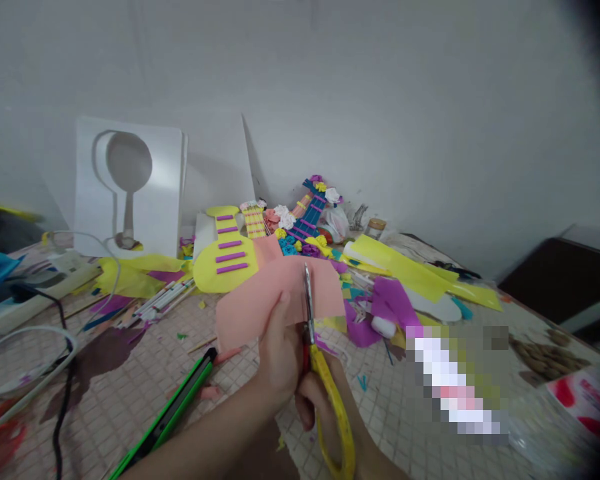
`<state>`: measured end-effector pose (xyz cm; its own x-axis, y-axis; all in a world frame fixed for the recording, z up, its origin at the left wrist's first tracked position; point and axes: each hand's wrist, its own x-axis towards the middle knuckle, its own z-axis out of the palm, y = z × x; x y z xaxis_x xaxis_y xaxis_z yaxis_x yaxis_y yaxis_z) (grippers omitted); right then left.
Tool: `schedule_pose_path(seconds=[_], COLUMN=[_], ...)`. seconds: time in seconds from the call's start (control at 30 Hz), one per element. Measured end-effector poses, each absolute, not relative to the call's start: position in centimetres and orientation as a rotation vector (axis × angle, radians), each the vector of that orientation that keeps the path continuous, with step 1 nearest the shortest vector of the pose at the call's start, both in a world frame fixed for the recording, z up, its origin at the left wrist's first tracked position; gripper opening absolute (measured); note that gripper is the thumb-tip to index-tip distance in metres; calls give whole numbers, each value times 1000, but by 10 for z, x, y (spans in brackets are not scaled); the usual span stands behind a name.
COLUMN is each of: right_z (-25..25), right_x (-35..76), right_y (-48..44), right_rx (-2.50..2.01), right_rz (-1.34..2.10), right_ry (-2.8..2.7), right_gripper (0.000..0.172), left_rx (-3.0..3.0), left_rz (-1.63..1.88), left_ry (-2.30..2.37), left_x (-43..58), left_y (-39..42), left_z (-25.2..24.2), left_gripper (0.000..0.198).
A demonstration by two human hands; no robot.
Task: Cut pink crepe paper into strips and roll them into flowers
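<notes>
My left hand point(281, 357) grips a sheet of pink paper point(250, 303) above the table, its thumb lying along the sheet's near face. In my right hand point(317, 400) is a pair of yellow-handled scissors point(341, 427), with fingers through the handle. The metal blades point away from me and reach up over the sheet, the tip near its far edge. A strip of the pink paper lies to the right of the blades. Behind the sheet rests a yellow guitar-shaped cutout point(225, 263) with purple strips across it. Part of my right hand is hidden behind my left.
A green utility knife point(167, 413) lies beside my left forearm. Purple paper point(393, 303) and yellow sheets point(405, 263) lie at the right. A white board with a spoon-shaped cutout point(165, 180) leans on the wall. Cables point(63, 373) run along the left. Decorated crafts point(307, 217) stand behind.
</notes>
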<state>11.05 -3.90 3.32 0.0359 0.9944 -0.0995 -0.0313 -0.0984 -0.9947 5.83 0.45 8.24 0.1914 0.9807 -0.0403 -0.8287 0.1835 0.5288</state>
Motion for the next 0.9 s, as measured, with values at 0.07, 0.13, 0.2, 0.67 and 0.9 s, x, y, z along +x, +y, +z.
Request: schedule_pose_path(seconds=[0.07, 0.13, 0.2, 0.67, 0.9], right_z=[35, 36, 37, 33, 37], right_x=[109, 107, 107, 109, 107], right_y=[-39, -40, -40, -37, -38], right_rx=[-1259, -1249, -1255, -1276, -1248], right_rz=[1282, 1280, 1278, 1289, 1276], right_ry=[-1098, -1086, -1076, -1147, -1104], right_gripper=[12, 13, 14, 22, 18], left_rx=[432, 425, 421, 378, 408], left_rz=[1320, 1307, 1292, 1288, 1288], left_ry=[412, 415, 427, 432, 449], left_x=[58, 58, 58, 58, 58], left_y=[5, 5, 5, 6, 7], left_z=[82, 82, 82, 83, 82], left_gripper=[45, 45, 46, 47, 46])
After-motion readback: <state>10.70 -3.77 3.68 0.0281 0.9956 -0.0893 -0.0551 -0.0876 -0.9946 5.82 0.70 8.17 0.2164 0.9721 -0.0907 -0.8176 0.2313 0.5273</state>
